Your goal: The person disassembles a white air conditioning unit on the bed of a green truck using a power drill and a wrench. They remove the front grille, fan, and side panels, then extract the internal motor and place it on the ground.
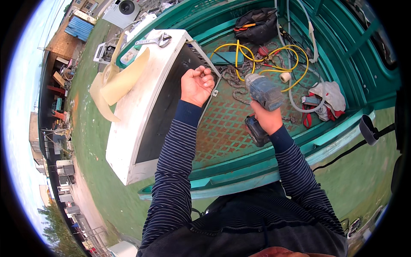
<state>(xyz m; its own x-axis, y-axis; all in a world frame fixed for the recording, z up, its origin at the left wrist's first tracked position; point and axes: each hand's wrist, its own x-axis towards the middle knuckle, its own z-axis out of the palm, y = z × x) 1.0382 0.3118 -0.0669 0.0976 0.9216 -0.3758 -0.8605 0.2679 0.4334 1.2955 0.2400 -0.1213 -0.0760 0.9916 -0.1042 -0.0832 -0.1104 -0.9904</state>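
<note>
My right hand is wrapped around the handle of a cordless drill, its dark battery below the grip. The drill is above the green truck bed's floor. My left hand is turned palm up with its fingers curled in; what they hold, if anything, is hidden. It is over the dark grille side of a white outdoor air-conditioner unit, tilted at the bed's left edge. On the unit's white top lie an adjustable wrench and a cream fan blade.
The green truck bed has raised walls. In it are a black tool bag, a yellow hose, a chain, a tape roll and a grey-red cloth. A washing machine stands beyond on green ground.
</note>
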